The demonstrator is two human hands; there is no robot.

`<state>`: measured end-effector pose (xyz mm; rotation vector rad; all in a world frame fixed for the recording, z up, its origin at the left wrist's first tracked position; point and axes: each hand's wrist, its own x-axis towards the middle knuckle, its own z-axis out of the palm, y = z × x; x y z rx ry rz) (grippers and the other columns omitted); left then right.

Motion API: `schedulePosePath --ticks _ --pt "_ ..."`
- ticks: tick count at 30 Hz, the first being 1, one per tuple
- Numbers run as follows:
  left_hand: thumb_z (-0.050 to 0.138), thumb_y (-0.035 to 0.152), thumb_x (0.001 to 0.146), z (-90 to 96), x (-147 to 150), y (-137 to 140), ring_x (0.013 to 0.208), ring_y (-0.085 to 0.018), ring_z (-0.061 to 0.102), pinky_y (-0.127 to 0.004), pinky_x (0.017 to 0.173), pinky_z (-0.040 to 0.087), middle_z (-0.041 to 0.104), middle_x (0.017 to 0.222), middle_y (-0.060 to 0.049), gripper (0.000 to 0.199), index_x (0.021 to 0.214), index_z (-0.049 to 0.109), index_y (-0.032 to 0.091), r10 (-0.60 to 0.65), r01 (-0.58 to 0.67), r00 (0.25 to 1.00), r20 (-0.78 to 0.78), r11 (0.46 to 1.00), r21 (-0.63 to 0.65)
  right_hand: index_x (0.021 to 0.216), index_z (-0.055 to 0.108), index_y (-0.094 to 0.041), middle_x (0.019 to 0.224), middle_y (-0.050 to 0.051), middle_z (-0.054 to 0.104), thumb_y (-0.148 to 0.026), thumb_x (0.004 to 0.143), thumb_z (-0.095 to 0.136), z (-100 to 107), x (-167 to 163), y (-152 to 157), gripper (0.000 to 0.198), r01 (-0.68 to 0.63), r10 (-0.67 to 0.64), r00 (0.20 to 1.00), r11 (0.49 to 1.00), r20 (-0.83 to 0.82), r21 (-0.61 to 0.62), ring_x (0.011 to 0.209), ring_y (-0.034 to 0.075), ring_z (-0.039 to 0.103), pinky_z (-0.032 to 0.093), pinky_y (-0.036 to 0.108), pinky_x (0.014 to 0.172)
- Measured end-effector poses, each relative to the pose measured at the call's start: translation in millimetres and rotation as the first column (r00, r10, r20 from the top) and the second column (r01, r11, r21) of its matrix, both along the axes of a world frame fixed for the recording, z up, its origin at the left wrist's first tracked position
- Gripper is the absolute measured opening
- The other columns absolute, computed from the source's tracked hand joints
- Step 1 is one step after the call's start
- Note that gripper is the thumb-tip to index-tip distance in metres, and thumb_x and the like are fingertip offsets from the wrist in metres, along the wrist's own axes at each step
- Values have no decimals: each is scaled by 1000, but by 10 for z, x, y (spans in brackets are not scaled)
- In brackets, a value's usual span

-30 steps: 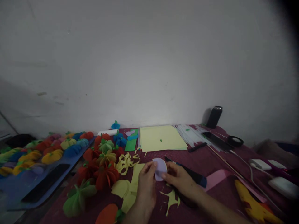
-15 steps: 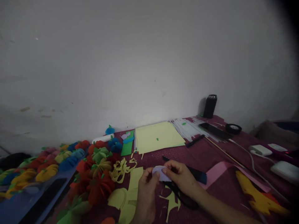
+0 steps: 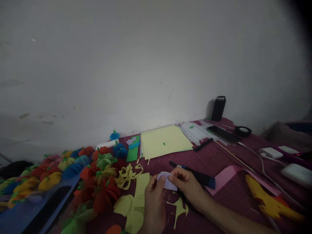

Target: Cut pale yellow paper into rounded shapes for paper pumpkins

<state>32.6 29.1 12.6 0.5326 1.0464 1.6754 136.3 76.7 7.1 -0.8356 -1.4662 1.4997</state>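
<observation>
A small lavender paper piece [image 3: 168,182] with a rounded top edge is held up between both hands. My left hand [image 3: 154,198] pinches its left side with thumb and fingers. On its right side, the fingertips of my right hand [image 3: 186,185] are closed on the paper. Beneath the hands lie yellow paper offcuts [image 3: 179,208]. A dark object under my right hand is mostly hidden. Left of my left hand are cut yellow paper shapes [image 3: 123,205] and a yellow strip [image 3: 141,190]. A black and blue cutter knife [image 3: 200,177] lies just beyond my right hand.
Colourful paper pumpkins [image 3: 106,191] crowd the left side. Yellow sheets [image 3: 165,143] lie at the back beside white strips [image 3: 191,132]. A black can [image 3: 218,109] stands by the wall. On the right are a phone [image 3: 223,134], a tape roll [image 3: 243,131], a pink strip [image 3: 225,177] and cabled chargers [image 3: 270,152].
The lavender paper has shifted slightly left and tilted, still between both hands. The dark object below my right hand is now more covered. The camera view has moved a little.
</observation>
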Motion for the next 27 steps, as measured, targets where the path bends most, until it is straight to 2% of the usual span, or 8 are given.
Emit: schedulePosePath --ticks 5,11,14,16,18,21,24,27 --pt "67 30 63 -38 12 8 63 -11 55 -23 63 43 60 69 0 19 73 62 16 24 -25 999 40 999 23 65 53 -16 55 -5 45 -43 70 59 41 2 -19 28 -2 2 1000 1000 6 6 50 8 40 33 20 49" --pt "66 30 64 -32 -7 -5 59 -10 53 -21 59 41 58 65 1 18 72 60 15 67 -66 997 -25 997 33 65 51 -16 55 -6 40 -41 72 56 16 -61 -57 27 17 -21 998 997 57 77 50 8 38 32 20 48" --pt "66 28 64 -1 -35 -7 57 -10 51 -21 57 40 57 64 2 16 70 59 14 69 -68 997 -22 997 41 71 51 -16 59 -5 43 -42 77 49 92 -19 -25 27 -61 52 994 994 96 92 52 8 40 33 20 49" --pt "66 28 64 23 -64 -3 56 -9 51 -21 57 40 57 64 1 16 70 60 14 72 -71 997 -35 997 33 81 51 -17 63 -4 47 -41 83 41 194 104 19 26 -162 134 971 978 198 132 56 9 44 35 20 51" --pt "66 28 63 44 -91 0 57 -10 51 -21 58 40 58 64 0 17 70 60 14 81 -79 996 -47 996 31 89 51 -18 71 -2 52 -35 84 39 280 295 53 22 -263 150 900 936 410 236 61 11 47 36 21 55" --pt "67 29 62 62 -103 -11 58 -10 52 -21 58 40 59 64 0 19 69 61 13 71 -70 996 -51 997 35 92 53 -20 78 1 56 -22 73 51 266 592 33 19 -408 -9 655 838 755 363 69 15 50 36 25 61" --pt "67 31 62 60 -75 -38 56 -10 51 -21 56 39 58 62 -1 20 68 61 13 25 -23 996 -87 999 32 95 54 -19 91 5 56 -11 62 53 113 752 -41 35 -462 -159 474 792 866 398 84 20 50 37 29 72" --pt "66 31 64 50 -36 -63 54 -10 50 -21 53 38 57 61 -1 20 69 61 12 -43 45 993 -107 999 18 110 49 -19 97 7 55 -9 60 51 7 748 -91 51 -493 -179 434 773 883 399 90 21 50 37 30 78"
